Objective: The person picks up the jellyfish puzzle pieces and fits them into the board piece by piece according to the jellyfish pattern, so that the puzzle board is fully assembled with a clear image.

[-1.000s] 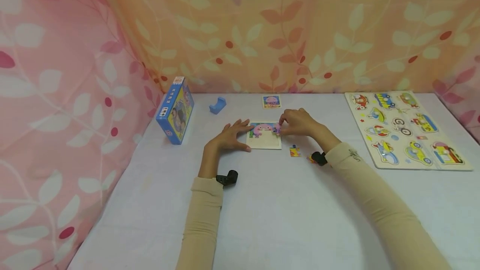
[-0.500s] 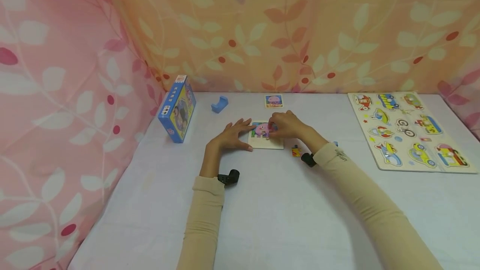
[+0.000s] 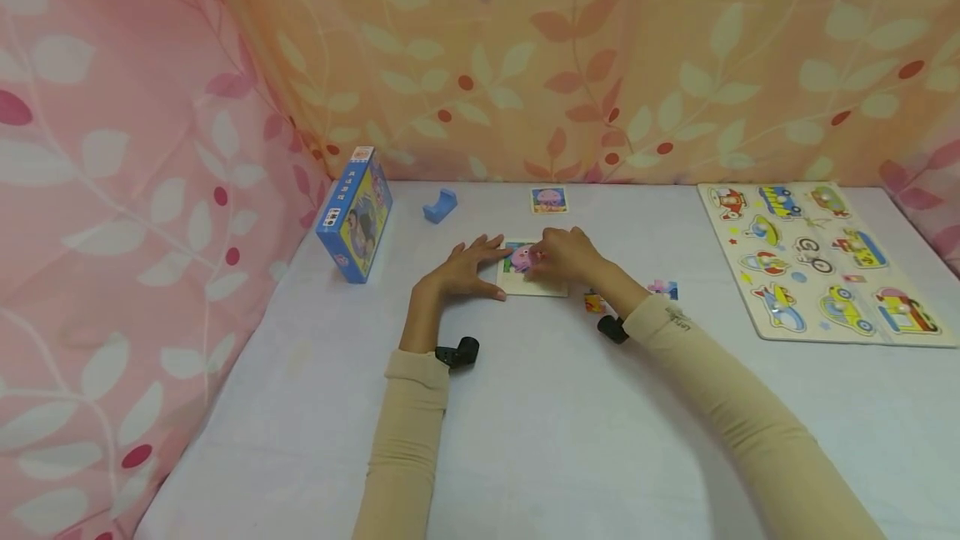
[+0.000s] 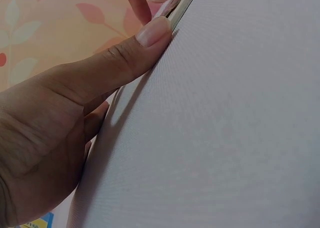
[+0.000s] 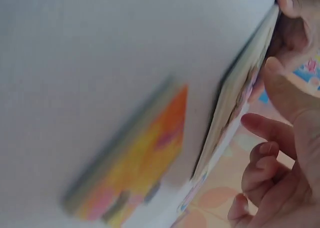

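A small pale puzzle tray (image 3: 510,284), with a pink cartoon creature (image 3: 519,257) pictured in its upper part, lies flat on the white cloth. At its left edge rests my left hand (image 3: 467,271), fingers spread, the thumb (image 4: 156,31) against the near corner. My right hand (image 3: 567,257) is over the tray's right half; its thumb and index finger hold a pink puzzle piece (image 5: 248,91) low at the tray's surface, the piece mostly hidden by the fingers. A yellow-orange puzzle piece (image 3: 593,302) lies right of the tray, beneath the right wrist.
Farther right is a pink-and-blue puzzle piece (image 3: 664,290). Behind the tray lies a small picture card (image 3: 550,200). A blue box (image 3: 356,217) stands at the left beside a blue curved holder (image 3: 441,206). A large vehicle peg board (image 3: 817,261) occupies the right side.
My right hand has moved left from the tray's right edge to over the picture, bringing the pink piece beside the creature. The left hand has stayed at the tray's edge.
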`<state>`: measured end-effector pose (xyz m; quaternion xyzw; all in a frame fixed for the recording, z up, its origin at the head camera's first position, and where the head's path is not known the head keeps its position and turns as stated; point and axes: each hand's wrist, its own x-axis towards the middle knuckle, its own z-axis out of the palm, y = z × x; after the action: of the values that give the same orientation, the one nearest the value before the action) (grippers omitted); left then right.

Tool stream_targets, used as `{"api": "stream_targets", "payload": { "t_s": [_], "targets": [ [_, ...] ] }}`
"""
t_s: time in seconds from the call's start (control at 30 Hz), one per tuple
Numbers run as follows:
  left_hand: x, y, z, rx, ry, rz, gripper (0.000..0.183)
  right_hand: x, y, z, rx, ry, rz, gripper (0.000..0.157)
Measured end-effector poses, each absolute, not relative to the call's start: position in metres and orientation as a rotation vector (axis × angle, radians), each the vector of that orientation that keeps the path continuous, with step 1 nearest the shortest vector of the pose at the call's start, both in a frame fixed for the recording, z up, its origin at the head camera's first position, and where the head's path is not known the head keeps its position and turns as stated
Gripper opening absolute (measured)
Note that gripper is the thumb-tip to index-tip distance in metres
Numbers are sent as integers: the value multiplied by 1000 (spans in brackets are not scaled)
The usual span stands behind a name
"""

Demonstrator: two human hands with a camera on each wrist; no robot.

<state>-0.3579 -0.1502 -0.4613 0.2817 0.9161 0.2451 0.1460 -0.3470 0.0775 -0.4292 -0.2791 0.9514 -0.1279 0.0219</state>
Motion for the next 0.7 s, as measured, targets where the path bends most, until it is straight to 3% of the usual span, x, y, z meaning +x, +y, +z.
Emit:
{"api": "stream_targets", "payload": {
  "t_s": [0.43,0.7],
  "targets": [
    [-357,-150,-460,810,2626,718,85,-341,61,-424,-434,2974,-442,42],
    [-357,-147,-458,814,2612,730,87,-345,61,-429,-391,2941,-462,43]
  ]
}}
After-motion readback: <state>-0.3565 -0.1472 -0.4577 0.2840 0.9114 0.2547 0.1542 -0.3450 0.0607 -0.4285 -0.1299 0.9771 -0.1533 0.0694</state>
